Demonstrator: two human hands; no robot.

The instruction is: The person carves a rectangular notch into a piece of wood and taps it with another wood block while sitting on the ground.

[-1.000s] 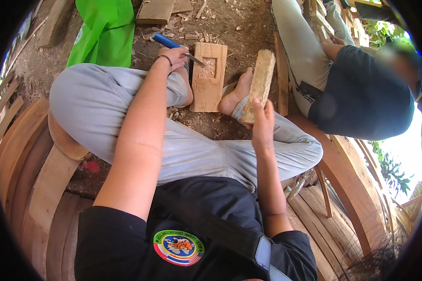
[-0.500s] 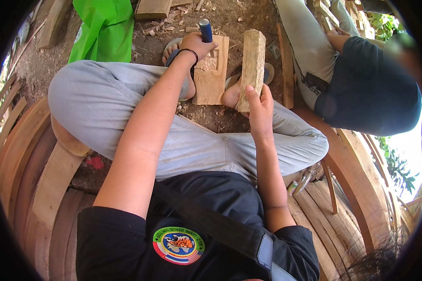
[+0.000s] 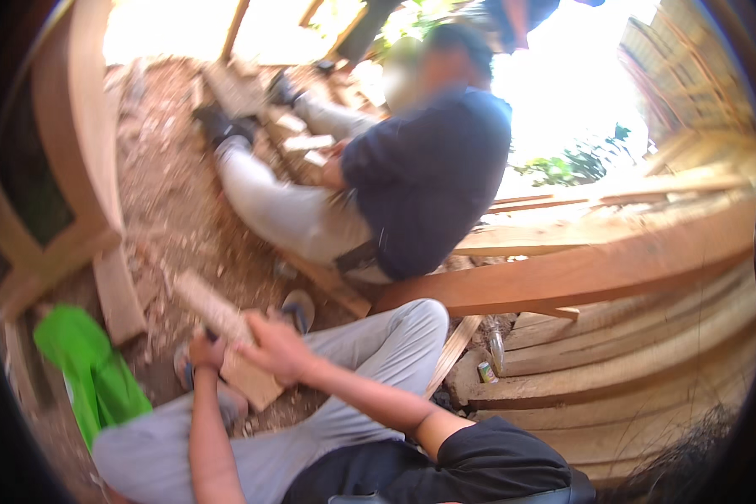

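My right hand point(image 3: 279, 346) is closed round one end of a rough, squared wooden block point(image 3: 213, 307), which slants away to the upper left. Just beside the block, my left hand point(image 3: 207, 351) grips a chisel by its blue handle, mostly hidden now by the fingers and the block. Beneath both hands a flat wooden board point(image 3: 254, 382) lies between my feet, its upper part covered by the hands. Motion blur hides whether the block touches the chisel's end.
A co-worker in a dark shirt point(image 3: 433, 176) sits ahead, with pale wood pieces point(image 3: 307, 143) by the hands. A long curved beam point(image 3: 580, 265) lies at the right, near planks point(image 3: 613, 344) and a small can point(image 3: 486, 372). At left are a green bag point(image 3: 88, 361) and a wooden frame point(image 3: 80, 126).
The view has swung to the right, bringing the co-worker toward the middle. The wooden block has gone from upright to slanting left and come close to my left hand.
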